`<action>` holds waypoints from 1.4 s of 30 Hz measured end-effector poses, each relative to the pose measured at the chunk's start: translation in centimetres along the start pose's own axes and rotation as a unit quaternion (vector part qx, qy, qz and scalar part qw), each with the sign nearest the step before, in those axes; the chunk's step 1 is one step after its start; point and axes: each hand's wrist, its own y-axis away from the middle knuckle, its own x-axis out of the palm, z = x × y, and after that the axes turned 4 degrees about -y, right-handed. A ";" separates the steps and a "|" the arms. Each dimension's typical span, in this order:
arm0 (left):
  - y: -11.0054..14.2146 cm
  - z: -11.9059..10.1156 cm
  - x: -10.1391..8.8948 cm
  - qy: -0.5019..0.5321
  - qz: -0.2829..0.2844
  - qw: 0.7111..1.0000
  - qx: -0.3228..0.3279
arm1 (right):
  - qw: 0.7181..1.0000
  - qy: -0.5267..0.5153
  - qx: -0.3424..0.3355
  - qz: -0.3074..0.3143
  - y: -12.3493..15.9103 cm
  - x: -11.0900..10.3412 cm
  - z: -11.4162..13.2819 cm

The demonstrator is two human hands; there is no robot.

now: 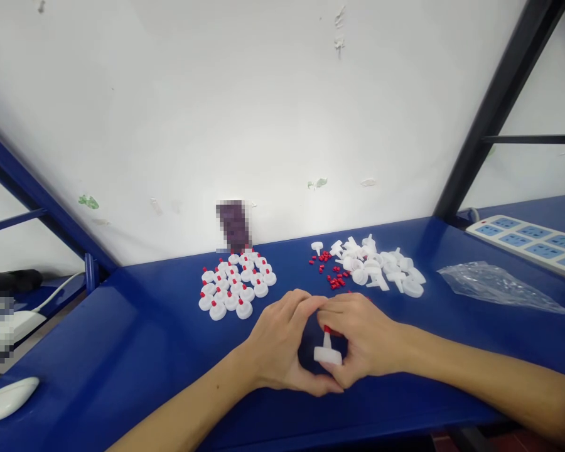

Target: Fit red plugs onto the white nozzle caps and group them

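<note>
Both my hands meet over the blue table (pixel 136 351). Between them stands a white nozzle cap (pixel 328 353) with a small red tip on its spout. My right hand (pixel 365 342) is curled round the cap and pinches the red tip from above. My left hand (pixel 282 345) is curled against the cap's left side, thumb under its base. Behind the hands lies a cluster of finished white caps with red tips (pixel 235 285). To the right are loose red tips (pixel 332 271) and a heap of bare white caps (pixel 381 267).
A crumpled clear plastic bag (pixel 496 285) lies at the right, with a white power strip (pixel 530 242) behind it. A black shelf post (pixel 494 107) rises at the back right. A white mouse (pixel 7 398) sits at the left edge, near a blue frame bar (pixel 42 201).
</note>
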 end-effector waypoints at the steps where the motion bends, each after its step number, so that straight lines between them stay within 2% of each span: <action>1: 0.0 -0.1 -0.1 0.008 0.013 1.000 0.000 | 1.000 0.005 -0.031 0.001 0.1 0.3 0.0; 7: 0.3 -0.4 0.7 0.109 0.150 0.983 0.009 | 0.982 0.040 -0.182 0.028 0.8 2.0 -0.3; 11: 0.4 -0.5 1.7 0.143 0.183 0.972 0.020 | 0.970 0.074 -0.233 0.000 1.2 2.7 -0.5; 18: 0.9 -0.1 2.4 0.150 0.174 0.973 0.032 | 0.976 0.100 -0.192 0.008 1.9 3.5 -0.3; 25: 1.3 0.1 2.6 0.152 0.185 0.970 0.033 | 0.979 0.095 -0.174 -0.055 2.4 4.5 -0.2; 29: 1.5 0.0 2.6 0.164 0.188 0.968 0.034 | 0.974 0.086 -0.197 -0.068 2.2 4.2 -0.1; 34: 1.5 0.0 2.6 0.175 0.202 0.964 0.015 | 0.978 0.097 -0.181 -0.024 2.4 4.2 -0.2; 39: 0.9 -0.1 1.8 0.212 0.154 0.965 0.033 | 0.967 0.123 -0.215 -0.066 1.8 3.8 -0.7; 42: 0.8 -0.3 0.7 0.202 0.091 0.974 0.042 | 0.968 0.162 -0.179 -0.073 1.0 2.3 -0.8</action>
